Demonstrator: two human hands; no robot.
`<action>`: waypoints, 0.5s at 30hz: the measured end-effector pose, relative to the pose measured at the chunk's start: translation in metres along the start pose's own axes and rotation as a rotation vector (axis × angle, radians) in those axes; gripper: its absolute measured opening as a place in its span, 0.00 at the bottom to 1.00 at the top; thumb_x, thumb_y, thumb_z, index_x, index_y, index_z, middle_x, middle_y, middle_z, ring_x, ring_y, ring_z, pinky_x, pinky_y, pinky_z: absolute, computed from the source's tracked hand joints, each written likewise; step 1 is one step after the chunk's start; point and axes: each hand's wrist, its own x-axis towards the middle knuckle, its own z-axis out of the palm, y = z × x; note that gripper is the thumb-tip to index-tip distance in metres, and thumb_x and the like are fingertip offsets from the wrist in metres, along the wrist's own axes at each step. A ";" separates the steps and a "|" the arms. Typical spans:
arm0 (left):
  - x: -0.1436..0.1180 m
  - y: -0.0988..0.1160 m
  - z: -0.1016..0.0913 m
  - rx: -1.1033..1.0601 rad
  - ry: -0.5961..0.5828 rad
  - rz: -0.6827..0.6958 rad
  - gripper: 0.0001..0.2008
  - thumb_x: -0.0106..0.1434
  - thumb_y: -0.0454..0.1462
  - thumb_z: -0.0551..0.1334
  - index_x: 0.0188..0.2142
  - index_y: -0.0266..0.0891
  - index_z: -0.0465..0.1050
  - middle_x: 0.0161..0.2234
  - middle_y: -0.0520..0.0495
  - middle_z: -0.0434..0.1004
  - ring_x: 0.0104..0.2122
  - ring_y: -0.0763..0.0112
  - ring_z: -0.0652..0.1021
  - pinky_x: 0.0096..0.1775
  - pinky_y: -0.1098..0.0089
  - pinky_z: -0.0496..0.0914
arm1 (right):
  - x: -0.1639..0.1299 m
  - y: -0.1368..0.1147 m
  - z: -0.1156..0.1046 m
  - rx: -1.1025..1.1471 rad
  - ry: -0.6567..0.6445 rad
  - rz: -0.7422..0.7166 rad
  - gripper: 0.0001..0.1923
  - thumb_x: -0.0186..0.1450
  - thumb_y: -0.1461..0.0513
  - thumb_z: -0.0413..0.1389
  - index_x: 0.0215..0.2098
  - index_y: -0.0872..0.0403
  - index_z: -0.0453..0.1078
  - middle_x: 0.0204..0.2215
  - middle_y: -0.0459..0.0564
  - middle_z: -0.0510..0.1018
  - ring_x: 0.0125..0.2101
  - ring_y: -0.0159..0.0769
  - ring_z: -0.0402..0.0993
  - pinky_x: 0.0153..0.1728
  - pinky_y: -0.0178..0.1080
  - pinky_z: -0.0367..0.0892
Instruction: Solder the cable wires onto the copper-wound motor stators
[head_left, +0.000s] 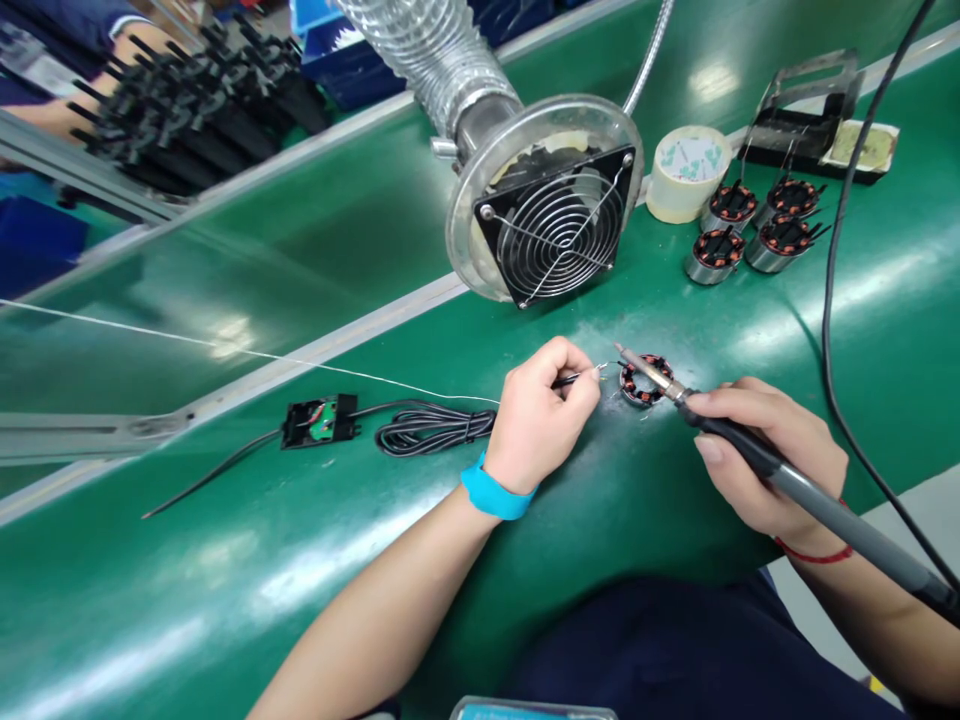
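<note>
My left hand (538,412) pinches a thin black wire (576,378) whose bare end points at a small motor stator (645,381) with copper windings lying on the green mat. My right hand (765,452) grips a soldering iron (750,455) like a pen, its metal tip resting over the stator's left rim. A thin solder wire (247,352) runs in from the far left toward my left hand. A blue band circles my left wrist, a red string my right.
A fume extractor fan (551,205) on a ribbed hose hangs just behind the stator. Several finished stators (757,230), a tape roll (686,170) and an iron stand (814,120) sit back right. A coiled cable (431,428) with a small circuit board (319,421) lies left. Another person's arm is at top left.
</note>
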 end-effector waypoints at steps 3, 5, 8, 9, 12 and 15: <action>0.001 0.000 0.000 -0.003 0.004 0.003 0.06 0.58 0.33 0.58 0.25 0.38 0.66 0.22 0.56 0.68 0.23 0.78 0.65 0.27 0.74 0.59 | 0.001 0.003 0.001 -0.053 -0.010 0.008 0.20 0.63 0.66 0.59 0.52 0.46 0.71 0.29 0.45 0.77 0.24 0.31 0.70 0.26 0.36 0.70; 0.002 0.000 0.000 -0.006 0.005 0.001 0.06 0.58 0.33 0.58 0.25 0.38 0.66 0.22 0.55 0.68 0.23 0.78 0.66 0.27 0.74 0.59 | 0.004 0.005 0.001 -0.109 -0.031 -0.020 0.21 0.64 0.66 0.60 0.55 0.45 0.70 0.34 0.46 0.80 0.27 0.33 0.75 0.29 0.37 0.74; 0.002 0.000 0.000 -0.014 0.002 -0.003 0.06 0.58 0.33 0.58 0.25 0.38 0.65 0.22 0.55 0.68 0.24 0.77 0.67 0.28 0.74 0.60 | 0.013 0.003 0.000 -0.149 -0.061 -0.013 0.25 0.66 0.64 0.60 0.61 0.44 0.66 0.42 0.47 0.83 0.35 0.37 0.81 0.37 0.38 0.77; 0.003 -0.001 0.000 -0.017 0.000 -0.003 0.06 0.59 0.33 0.58 0.25 0.38 0.65 0.23 0.55 0.69 0.24 0.77 0.67 0.28 0.74 0.60 | 0.018 0.002 -0.001 -0.133 -0.074 0.012 0.26 0.67 0.63 0.59 0.62 0.43 0.64 0.43 0.46 0.83 0.37 0.38 0.82 0.39 0.39 0.77; 0.003 -0.001 0.000 -0.021 -0.011 -0.009 0.06 0.59 0.34 0.58 0.26 0.38 0.66 0.23 0.55 0.69 0.25 0.76 0.67 0.29 0.74 0.61 | 0.035 -0.003 -0.003 -0.079 -0.132 0.122 0.22 0.71 0.62 0.54 0.61 0.42 0.64 0.39 0.45 0.84 0.35 0.39 0.83 0.39 0.41 0.78; 0.003 -0.002 -0.001 -0.025 -0.015 -0.006 0.05 0.58 0.33 0.58 0.26 0.38 0.66 0.23 0.55 0.69 0.25 0.76 0.68 0.29 0.74 0.61 | 0.048 -0.001 0.002 -0.088 -0.205 0.176 0.16 0.70 0.63 0.53 0.56 0.46 0.65 0.37 0.47 0.83 0.34 0.39 0.82 0.34 0.40 0.76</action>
